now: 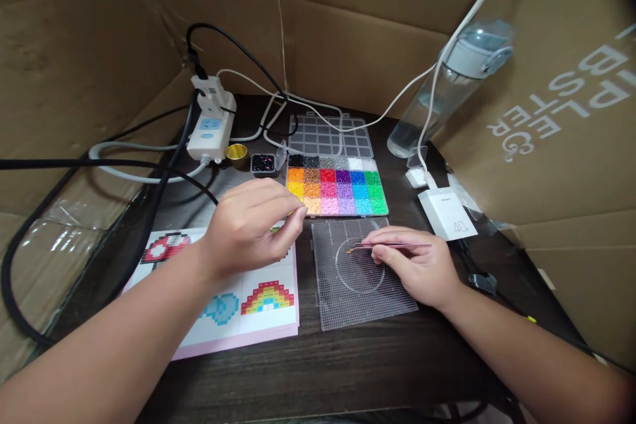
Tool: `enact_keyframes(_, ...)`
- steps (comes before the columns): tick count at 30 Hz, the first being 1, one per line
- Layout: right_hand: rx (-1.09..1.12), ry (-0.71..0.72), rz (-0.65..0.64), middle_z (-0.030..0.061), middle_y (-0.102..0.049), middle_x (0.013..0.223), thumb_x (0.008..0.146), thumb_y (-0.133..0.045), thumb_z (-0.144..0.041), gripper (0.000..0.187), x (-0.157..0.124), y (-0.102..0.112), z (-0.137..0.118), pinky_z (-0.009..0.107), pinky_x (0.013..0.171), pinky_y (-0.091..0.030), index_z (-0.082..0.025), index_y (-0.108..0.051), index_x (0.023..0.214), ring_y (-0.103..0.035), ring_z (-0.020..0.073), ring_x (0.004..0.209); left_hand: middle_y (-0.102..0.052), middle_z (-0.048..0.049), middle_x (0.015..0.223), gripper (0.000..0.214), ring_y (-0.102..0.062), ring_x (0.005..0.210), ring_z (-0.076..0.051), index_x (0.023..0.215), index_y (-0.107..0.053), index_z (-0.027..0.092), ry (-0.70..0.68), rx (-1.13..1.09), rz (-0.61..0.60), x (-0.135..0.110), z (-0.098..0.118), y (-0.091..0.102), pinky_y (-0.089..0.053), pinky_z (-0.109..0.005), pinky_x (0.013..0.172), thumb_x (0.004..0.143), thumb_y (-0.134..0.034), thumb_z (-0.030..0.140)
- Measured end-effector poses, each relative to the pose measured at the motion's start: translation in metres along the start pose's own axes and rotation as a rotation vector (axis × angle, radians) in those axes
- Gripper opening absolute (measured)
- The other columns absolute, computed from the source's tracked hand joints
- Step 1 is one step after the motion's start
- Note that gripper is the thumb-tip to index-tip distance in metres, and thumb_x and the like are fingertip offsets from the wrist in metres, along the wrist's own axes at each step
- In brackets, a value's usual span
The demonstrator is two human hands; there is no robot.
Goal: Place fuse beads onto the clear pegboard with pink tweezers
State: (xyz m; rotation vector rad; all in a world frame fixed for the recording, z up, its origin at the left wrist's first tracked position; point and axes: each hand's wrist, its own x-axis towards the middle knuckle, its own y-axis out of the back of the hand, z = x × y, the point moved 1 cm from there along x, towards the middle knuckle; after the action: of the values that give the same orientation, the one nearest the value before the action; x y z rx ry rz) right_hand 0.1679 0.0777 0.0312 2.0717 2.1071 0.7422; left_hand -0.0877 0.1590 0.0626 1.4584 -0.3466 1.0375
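My right hand (417,265) rests on the clear square pegboard (348,298) and is closed around pink tweezers (397,246), whose tip points left over the board's middle. My left hand (251,225) hovers above the pattern sheet (248,318), fingers pinched together near the front left corner of the bead box (338,185); what the pinch holds is too small to make out. The box holds beads sorted by colour in many compartments, with its clear lid (330,136) folded back behind it.
A white power strip (211,126) with black and white cables lies at the back left, beside a gold cap (236,153) and a small black dish (263,163). A white charger (447,213) and a clear water bottle (447,89) stand at the right. Cardboard walls surround the dark table.
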Motion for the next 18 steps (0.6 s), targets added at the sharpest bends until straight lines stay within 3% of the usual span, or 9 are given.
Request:
enact_keyframes(5, -0.017, 0.035, -0.046, 0.0062, -0.079, 0.085, 0.084, -0.07, -0.021, 0.01, 0.0004, -0.0002, -0.0035, 0.032, 0.074, -0.064, -0.022, -0.079, 0.082, -0.075, 0.0199, 0.079, -0.069, -0.0009, 0.072, 0.012, -0.064, 0.064, -0.016, 0.078, -0.062, 0.022, 0.014, -0.014, -0.022, 0.0001, 0.0008, -0.0009, -0.056, -0.033, 0.065, 0.081, -0.061, 0.011)
enact_keyframes(11, -0.044, 0.014, 0.025, 0.0076, -0.078, 0.088, 0.085, -0.069, -0.023, 0.009, 0.0, 0.0014, -0.0043, 0.032, 0.07, -0.064, -0.021, -0.078, 0.083, -0.075, 0.0206, 0.079, -0.068, -0.0001, 0.07, 0.013, -0.064, 0.063, -0.016, 0.077, -0.062, 0.024, 0.024, -0.009, -0.023, 0.0005, 0.0011, -0.0002, -0.055, -0.033, 0.063, 0.083, -0.059, 0.013)
enact_keyframes(18, -0.022, -0.027, 0.04, 0.0063, -0.077, 0.088, 0.09, -0.064, -0.023, 0.014, -0.0022, 0.0009, -0.0015, 0.027, 0.058, -0.062, -0.02, -0.077, 0.085, -0.07, 0.0148, 0.063, -0.068, -0.0006, 0.07, 0.012, -0.064, 0.063, -0.016, 0.077, -0.062, 0.022, -0.004, -0.011, -0.02, 0.0023, 0.0029, 0.0004, -0.056, -0.033, 0.063, 0.083, -0.06, 0.012)
